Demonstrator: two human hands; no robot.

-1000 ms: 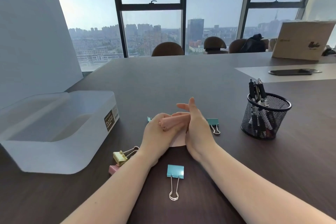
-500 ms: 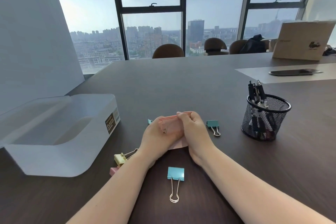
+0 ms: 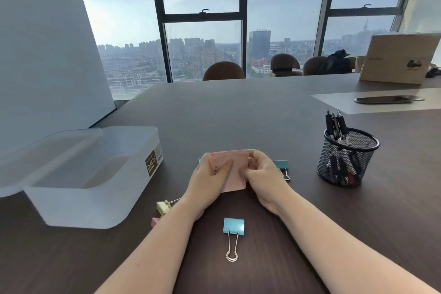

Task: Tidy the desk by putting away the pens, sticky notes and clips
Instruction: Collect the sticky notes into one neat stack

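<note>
Lower centre of the frame, nearest item: blue binder clip (image 3: 233, 225) lying flat on the dark wood-grain surface (image 3: 238, 114), its wire handles pointing toward the bottom edge, between the two forearms. Left of it, partly hidden by the left forearm: pink binder clip (image 3: 154, 221) and, just above that, yellow binder clip (image 3: 163, 206) with wire handles angled up to the right. Centre of the frame: left hand (image 3: 207, 185) and right hand (image 3: 265, 180) held together over the surface, fingers of both closed on a pink sticky note pad (image 3: 232, 170); the pad's upper edge shows between the hands and its lower corner hangs toward the surface. Just right of the right hand: teal binder clip (image 3: 281, 165), resting on the surface. A small teal item shows at the left edge of the left hand, too hidden to tell what it is. Left of centre: translucent plastic container (image 3: 78, 188), open top, brown label on its right end wall. Right of centre: black mesh pen holder (image 3: 348, 157) standing upright, with dark pens (image 3: 335, 124) inside, tips rising above the rim. Upper right: dark phone (image 3: 387, 99) lying on a pale mat, and behind it a cardboard box (image 3: 398, 57). Far edge: brown chair backs (image 3: 223, 71) before the windows.
</note>
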